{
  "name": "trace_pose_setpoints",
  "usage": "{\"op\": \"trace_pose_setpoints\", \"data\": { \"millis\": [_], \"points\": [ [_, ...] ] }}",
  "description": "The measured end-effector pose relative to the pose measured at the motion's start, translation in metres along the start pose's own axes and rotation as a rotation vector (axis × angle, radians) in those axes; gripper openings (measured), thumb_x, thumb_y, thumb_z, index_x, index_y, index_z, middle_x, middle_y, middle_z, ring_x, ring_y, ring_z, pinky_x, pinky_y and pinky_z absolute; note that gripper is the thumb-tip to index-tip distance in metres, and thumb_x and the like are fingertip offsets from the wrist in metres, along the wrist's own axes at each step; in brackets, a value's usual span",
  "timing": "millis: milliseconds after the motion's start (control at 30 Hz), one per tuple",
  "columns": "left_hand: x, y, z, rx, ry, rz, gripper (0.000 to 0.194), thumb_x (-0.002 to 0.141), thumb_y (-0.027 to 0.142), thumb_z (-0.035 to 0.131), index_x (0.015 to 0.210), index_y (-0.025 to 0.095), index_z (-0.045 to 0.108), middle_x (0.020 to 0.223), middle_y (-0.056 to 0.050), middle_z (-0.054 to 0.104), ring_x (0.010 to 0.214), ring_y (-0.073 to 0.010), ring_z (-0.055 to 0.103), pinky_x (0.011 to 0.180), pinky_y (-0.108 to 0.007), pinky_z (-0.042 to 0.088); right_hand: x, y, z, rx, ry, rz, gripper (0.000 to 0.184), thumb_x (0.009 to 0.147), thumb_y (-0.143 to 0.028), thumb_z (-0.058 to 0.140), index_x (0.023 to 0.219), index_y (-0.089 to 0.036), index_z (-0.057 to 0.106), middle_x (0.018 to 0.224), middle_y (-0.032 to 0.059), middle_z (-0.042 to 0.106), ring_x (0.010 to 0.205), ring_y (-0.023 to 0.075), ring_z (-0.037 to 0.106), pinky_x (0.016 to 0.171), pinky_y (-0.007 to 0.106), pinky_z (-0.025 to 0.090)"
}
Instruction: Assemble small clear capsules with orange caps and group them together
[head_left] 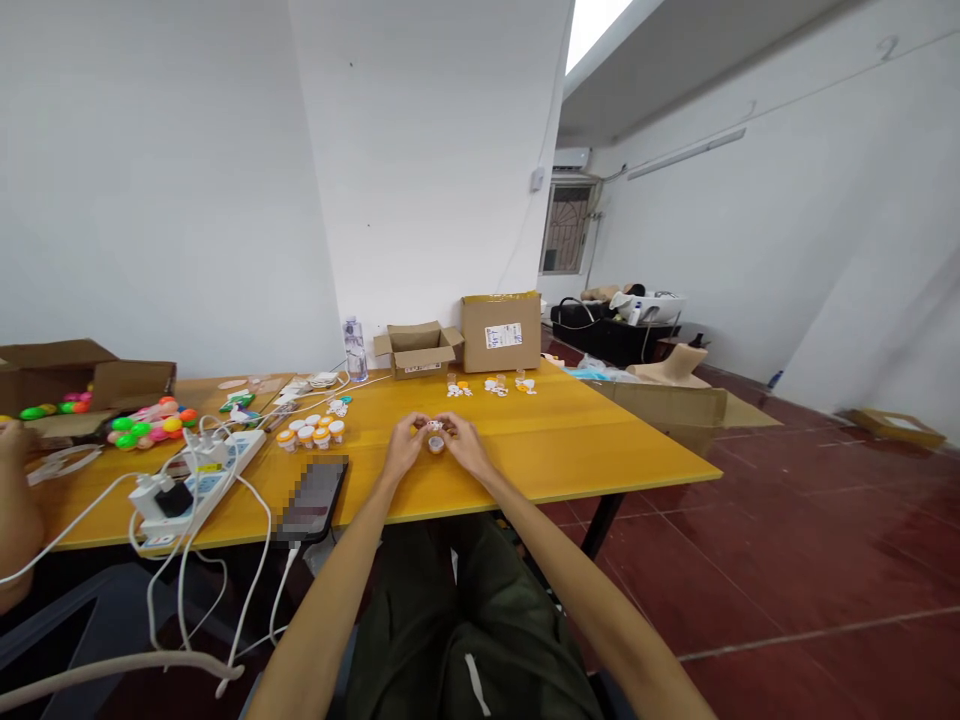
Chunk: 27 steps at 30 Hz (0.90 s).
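My left hand and my right hand meet over the near part of the table, their fingertips pinched together. Small white pieces sit between the fingers of both hands; their exact kind is too small to make out. Just below the fingertips stands a small clear jar, close to both hands. To the left is a cluster of several small jars with white and orange lids. Farther back lie groups of small clear jars, orange rings and white pieces.
A power strip with tangled white cables and a phone lie on the left. An open carton, a closed carton and a water bottle stand at the back. Another person's arm shows at far left, near colourful balls.
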<state>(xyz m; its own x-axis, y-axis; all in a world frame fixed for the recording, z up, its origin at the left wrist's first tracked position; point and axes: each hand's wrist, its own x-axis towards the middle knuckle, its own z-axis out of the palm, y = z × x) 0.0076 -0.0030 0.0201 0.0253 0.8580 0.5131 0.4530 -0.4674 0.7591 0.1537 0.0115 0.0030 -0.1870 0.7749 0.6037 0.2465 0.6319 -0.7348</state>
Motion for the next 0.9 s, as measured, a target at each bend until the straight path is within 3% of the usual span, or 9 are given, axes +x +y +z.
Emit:
{"op": "trace_pose_setpoints", "data": {
  "millis": [233, 500, 900],
  "points": [
    [0.001, -0.003, 0.001, -0.061, 0.02, 0.043, 0.01, 0.079, 0.026, 0.065, 0.082, 0.021, 0.072, 0.086, -0.003, 0.075, 0.086, -0.0193, 0.064, 0.085, -0.032, 0.05, 0.001, 0.003, 0.003, 0.128, -0.017, 0.006, 0.018, 0.078, -0.021, 0.058, 0.094, -0.022, 0.065, 0.094, 0.0031, 0.073, 0.087, 0.0186, 0.068, 0.082, 0.032, 0.054],
    [0.002, -0.004, 0.0, -0.131, 0.082, 0.136, 0.005, 0.072, 0.02, 0.069, 0.074, 0.02, 0.073, 0.077, -0.002, 0.072, 0.074, -0.0169, 0.064, 0.072, -0.029, 0.05, 0.001, 0.009, 0.002, 0.223, -0.024, -0.03, 0.018, 0.078, -0.027, 0.063, 0.095, -0.024, 0.066, 0.095, 0.0031, 0.073, 0.086, 0.0191, 0.068, 0.079, 0.032, 0.054],
    [0.004, -0.011, 0.003, -0.293, 0.064, 0.023, 0.01, 0.07, 0.028, 0.073, 0.069, 0.019, 0.068, 0.075, -0.003, 0.073, 0.072, -0.0181, 0.067, 0.071, -0.03, 0.052, 0.002, 0.009, 0.003, 0.251, 0.021, -0.027, 0.018, 0.076, -0.023, 0.063, 0.094, -0.024, 0.065, 0.093, 0.0031, 0.073, 0.088, 0.0185, 0.068, 0.08, 0.032, 0.054]
  ]
}}
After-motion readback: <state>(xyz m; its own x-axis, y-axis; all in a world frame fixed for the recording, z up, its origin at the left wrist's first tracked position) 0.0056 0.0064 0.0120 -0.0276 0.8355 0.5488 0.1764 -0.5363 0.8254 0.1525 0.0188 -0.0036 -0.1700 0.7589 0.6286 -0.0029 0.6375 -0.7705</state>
